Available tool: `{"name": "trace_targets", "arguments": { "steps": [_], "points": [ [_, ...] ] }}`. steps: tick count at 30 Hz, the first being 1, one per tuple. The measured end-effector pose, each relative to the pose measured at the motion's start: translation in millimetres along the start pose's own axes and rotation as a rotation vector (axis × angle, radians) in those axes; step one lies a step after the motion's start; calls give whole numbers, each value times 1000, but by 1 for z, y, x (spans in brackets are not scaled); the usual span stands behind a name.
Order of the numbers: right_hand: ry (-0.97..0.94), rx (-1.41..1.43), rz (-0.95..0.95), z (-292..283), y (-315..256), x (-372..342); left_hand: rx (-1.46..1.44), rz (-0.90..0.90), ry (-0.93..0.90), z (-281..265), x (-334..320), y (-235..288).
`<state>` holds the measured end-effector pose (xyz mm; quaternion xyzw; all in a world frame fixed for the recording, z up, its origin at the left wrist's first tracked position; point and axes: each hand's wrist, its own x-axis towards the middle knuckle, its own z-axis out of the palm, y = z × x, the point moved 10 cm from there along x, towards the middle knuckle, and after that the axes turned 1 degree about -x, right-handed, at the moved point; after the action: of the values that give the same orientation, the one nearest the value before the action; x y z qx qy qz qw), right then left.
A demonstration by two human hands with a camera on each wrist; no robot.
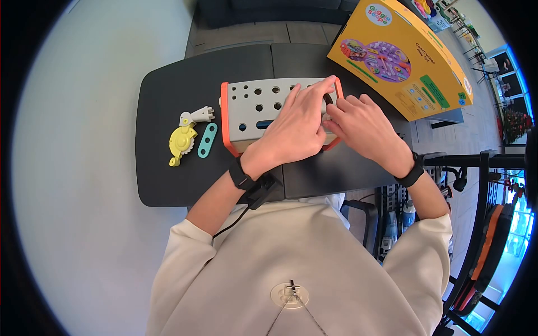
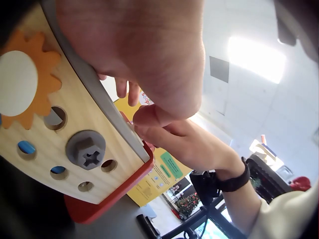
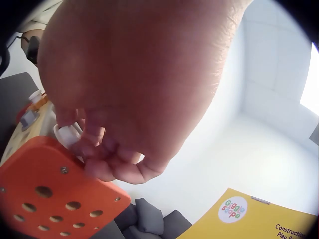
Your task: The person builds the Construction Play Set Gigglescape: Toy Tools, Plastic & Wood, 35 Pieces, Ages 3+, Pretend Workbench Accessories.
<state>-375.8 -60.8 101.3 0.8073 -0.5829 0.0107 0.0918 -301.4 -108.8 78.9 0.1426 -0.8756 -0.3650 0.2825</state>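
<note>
A toy workbench [image 1: 241, 109] with a grey, hole-dotted top and orange end panels stands on the dark table. My left hand [image 1: 300, 126] rests across the right part of its top, fingers extended. At the right end, the curled fingers of my right hand [image 1: 367, 126] pinch a small white piece [image 3: 69, 133] beside the orange end panel [image 3: 60, 184]; much of that piece is hidden by the fingers. The wooden front side carries an orange gear [image 2: 47, 74] and a grey bolt [image 2: 85, 149] with a cross-shaped recess.
Left of the workbench lie a yellow toy piece [image 1: 182, 140] with a pale grey end and a teal strip [image 1: 207, 140] with holes. A large yellow box [image 1: 403, 61] stands at the back right. A black rack [image 1: 482, 185] is at the far right.
</note>
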Motion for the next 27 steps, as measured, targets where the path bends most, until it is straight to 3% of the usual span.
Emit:
{"name": "trace_targets", "arguments": {
  "steps": [10,13,14,18,20,21,23,26,27],
  "points": [
    [82,-20,131,7,-1,-10,127,68,-23,3,-2,9],
    [88,7,155,7,1,-10,-201,49,115,-29,-10,9],
    [96,17,183,7,2,-10,-189,44,126,-40,-22,7],
    [77,94,227,4,6,-14,297,-154,429,-123,-102,-45],
    [66,122,233,1,6,-14,478,-416,466,-150,-150,-84],
    [51,135,234,0,7,-14,487,-415,468,-157,-169,-98],
    [23,143,233,-1,8,-14,759,-633,362,-164,-210,-142],
    [48,143,214,-9,8,-11,776,-763,293,-166,-243,-182],
    [50,137,220,-11,9,-11,610,-795,274,-166,-250,-198]
  ]
}}
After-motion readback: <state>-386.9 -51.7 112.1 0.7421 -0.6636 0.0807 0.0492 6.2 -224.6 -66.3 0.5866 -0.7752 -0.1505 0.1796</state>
